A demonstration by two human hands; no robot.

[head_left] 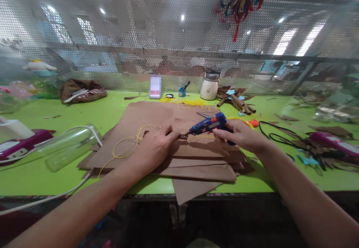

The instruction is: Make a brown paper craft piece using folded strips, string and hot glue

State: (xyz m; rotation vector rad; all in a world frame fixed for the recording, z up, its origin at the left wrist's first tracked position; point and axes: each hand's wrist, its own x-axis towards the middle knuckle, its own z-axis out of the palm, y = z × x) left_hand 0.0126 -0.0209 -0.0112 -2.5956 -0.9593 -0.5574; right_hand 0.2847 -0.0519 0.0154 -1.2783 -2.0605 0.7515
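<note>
My right hand (pixel 241 134) is wrapped round the handle of a blue hot glue gun (pixel 206 124), whose nozzle points left and a small red light glows on it. Just left of the nozzle, my left hand (pixel 157 143) is closed in a pinch on a small brown paper piece (pixel 183 137), mostly hidden by the fingers. The nozzle tip is at this piece; whether they touch I cannot tell. Beneath both hands lies a stack of brown paper sheets (pixel 196 165). A loose yellow string (pixel 120 149) curls over the stack beside my left wrist.
A clear plastic bottle (pixel 73 147) and purple power strip (pixel 25 145) lie at left. A phone (pixel 155 86), blue jar (pixel 182 91) and white jar (pixel 209 86) stand behind the stack. Rolled brown paper (pixel 238 100) and a black cable (pixel 277 134) lie at right.
</note>
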